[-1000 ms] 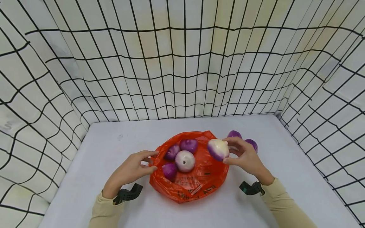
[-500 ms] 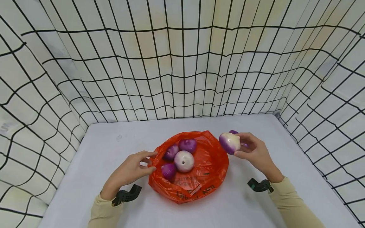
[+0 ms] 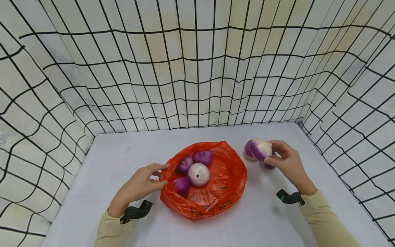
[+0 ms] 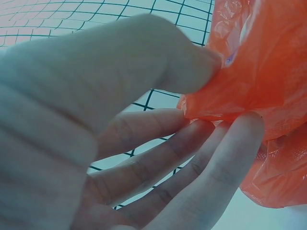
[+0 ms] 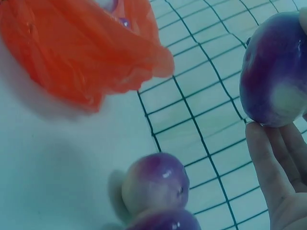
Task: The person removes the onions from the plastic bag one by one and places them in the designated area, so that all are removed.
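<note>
Since a second ago the right hand [image 3: 285, 159] has carried its purple-and-white turnip [image 3: 259, 149] away from above the orange bag [image 3: 226, 187] and out toward the right side of the white table [image 3: 102, 178]. Its fingers are curled round the turnip, which sits off the table, just beside two more turnips lying on the surface there; the right wrist view shows one of these loose turnips [image 5: 154, 184] with another touching it below. The left hand [image 3: 140, 185] has not shifted: its thumb and fingertips are pinched together on the bag's left rim, as the left wrist view makes plain. Inside the bag lie a pale round turnip [image 3: 199, 174] and three smaller purple ones around it. Checked cloth [image 3: 197, 68] walls in the table on the far, left and right edges.
</note>
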Motion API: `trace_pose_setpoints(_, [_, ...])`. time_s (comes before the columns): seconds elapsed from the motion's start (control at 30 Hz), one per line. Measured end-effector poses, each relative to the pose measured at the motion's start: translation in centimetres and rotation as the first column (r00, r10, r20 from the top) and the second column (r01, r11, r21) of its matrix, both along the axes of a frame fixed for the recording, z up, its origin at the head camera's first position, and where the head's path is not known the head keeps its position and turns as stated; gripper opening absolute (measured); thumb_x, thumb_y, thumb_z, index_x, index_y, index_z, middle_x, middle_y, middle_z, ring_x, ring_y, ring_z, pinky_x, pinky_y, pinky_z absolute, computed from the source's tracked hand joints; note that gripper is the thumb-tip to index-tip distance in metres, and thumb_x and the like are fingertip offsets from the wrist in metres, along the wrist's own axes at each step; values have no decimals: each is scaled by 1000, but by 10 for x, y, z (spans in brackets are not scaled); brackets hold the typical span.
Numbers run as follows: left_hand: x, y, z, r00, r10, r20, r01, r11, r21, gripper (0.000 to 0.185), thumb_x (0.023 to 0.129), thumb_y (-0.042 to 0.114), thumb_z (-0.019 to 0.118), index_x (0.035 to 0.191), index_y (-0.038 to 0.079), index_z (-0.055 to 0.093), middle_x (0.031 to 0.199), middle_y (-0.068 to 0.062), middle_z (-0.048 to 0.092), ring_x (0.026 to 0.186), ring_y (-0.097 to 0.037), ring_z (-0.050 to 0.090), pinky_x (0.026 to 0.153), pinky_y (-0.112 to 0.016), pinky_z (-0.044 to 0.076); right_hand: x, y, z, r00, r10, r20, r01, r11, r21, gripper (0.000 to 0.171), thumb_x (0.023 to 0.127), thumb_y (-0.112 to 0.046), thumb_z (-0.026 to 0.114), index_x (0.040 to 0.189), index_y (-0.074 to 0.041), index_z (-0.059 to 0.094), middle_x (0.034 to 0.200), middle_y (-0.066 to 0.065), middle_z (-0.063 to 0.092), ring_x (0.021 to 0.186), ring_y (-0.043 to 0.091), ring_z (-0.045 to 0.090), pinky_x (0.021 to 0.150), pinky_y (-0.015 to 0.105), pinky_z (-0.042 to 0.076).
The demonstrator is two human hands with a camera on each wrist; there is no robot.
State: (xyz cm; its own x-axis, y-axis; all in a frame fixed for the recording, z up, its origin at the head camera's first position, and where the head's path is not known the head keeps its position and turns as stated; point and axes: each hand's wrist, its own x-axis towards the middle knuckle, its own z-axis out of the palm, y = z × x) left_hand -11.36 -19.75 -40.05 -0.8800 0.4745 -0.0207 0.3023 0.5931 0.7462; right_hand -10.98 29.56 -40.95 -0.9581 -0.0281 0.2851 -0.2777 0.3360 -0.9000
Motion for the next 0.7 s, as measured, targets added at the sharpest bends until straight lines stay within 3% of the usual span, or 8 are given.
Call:
trace_pose_setpoints(0.27, [-1, 1, 1, 1000, -1, 0, 1, 1000, -3, 53, 93, 21, 75, 140, 2, 61, 134, -16, 68, 115, -30, 69, 87, -34, 65, -1, 24, -8, 998, -68, -2, 68, 997, -23, 47, 92, -2, 75, 135, -6, 59, 128, -19, 63, 117, -4, 61, 92, 7, 54])
trace_pose_setpoints(0.53, [-1, 1, 1, 1000, 7, 19, -7, 1000, -7, 53, 94, 21, 75, 141, 1, 61, 134, -16, 68, 114, -29, 69, 87, -33, 65, 1, 46, -23, 984, -164, 62, 168, 984, -55, 45, 91, -5, 77, 133, -13, 63, 121, -21, 66, 110, -8, 63, 88, 4, 54])
trace_pose_setpoints(0.7, [-1, 1, 1, 1000, 12, 17, -12, 1000, -10, 53, 94, 22, 75, 141, 2, 61, 133, -15, 68, 114, -28, 69, 87, -33, 65, 3, 56, -30, 968, -233, 91, 235, 972, -7, 44, 92, -10, 78, 133, -14, 62, 119, -26, 65, 108, -10, 62, 88, 2, 51])
